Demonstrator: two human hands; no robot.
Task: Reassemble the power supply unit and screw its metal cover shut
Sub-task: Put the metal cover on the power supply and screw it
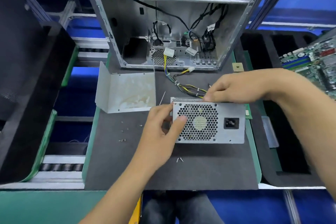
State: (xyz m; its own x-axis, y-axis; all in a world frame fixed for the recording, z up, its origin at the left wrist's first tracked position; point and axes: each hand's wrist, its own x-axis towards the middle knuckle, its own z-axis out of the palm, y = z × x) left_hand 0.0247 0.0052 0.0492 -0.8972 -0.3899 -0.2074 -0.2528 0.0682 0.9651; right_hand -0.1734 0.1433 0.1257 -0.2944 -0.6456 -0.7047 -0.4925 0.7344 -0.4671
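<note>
While the left hand (164, 123) grips the power supply unit (209, 122) at its fan-grille end on the dark mat (181, 172) and the right hand (234, 89) pinches its top rear edge, the wire bundle (187, 87) could get trapped — the bent sheet-metal cover (125, 91) lies apart, loose screws (122, 140) scattered.

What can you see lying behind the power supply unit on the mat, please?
Behind the power supply unit, a bundle of yellow and black cables runs toward the open computer case. The right hand covers where the cables meet the unit.
</note>
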